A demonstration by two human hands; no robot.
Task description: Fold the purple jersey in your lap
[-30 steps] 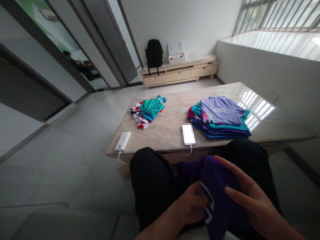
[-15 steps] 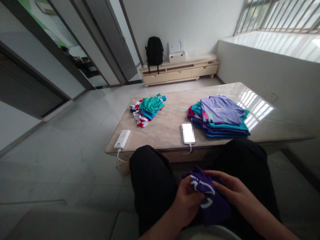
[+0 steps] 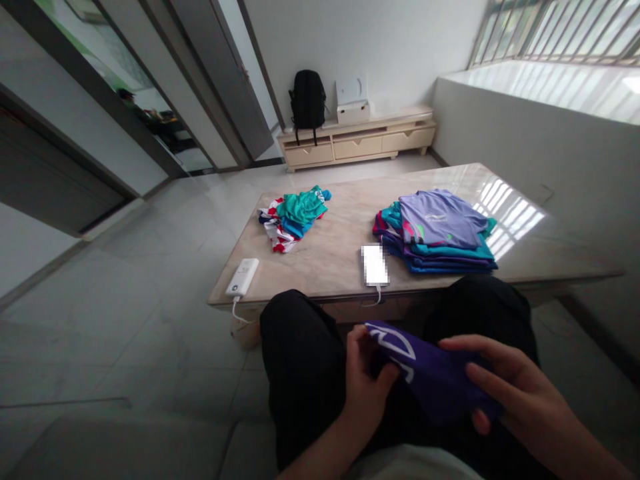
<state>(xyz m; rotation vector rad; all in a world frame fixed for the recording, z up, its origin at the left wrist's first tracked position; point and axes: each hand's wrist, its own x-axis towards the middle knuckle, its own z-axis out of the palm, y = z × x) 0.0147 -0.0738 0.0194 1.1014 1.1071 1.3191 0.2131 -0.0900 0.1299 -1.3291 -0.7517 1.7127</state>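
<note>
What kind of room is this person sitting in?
Probably a home's living room, though it could be a casual office: there is a low marble-look table, a long drawer cabinet against the far wall, and a barred window on the right.

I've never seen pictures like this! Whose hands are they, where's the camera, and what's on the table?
No robot here, just a person wearing a camera on the head, which looks forward and down. The person's left hand and right hand both hold a white-printed purple cloth. On the table, a messy clothes pile lies on the left, a neater clothes stack on the right. A white power bank sits near the front left corner, and something blurred out lies by the stack.
</note>
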